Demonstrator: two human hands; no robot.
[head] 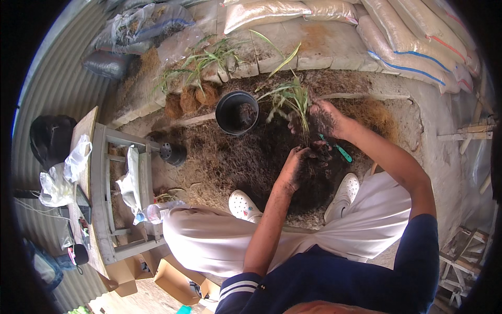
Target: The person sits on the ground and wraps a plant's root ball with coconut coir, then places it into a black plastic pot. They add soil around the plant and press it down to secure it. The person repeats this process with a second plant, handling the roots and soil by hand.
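Note:
A leafy green plant (296,96) stands upright over dark, loose soil (259,157) between my feet. My left hand (300,159) is dirty with soil and grips the plant low down, around the base of its stems. The roots there blend into the soil. Beside the leaves, on the plant's right, is my right hand (325,117), its palm caked with soil. Its fingers are partly hidden by the leaves, so its hold is unclear. A green-handled hand tool (343,153) lies on the soil just right of my hands. To the left sits a black plastic pot (237,114) with some soil inside.
Several potted plants in coconut-fibre balls (188,101) line the back left. A smaller black pot (172,153) lies on its side near a wooden bench (100,188). Filled sacks (408,51) are stacked at the back right. A plastic bottle (157,212) rests by my left knee.

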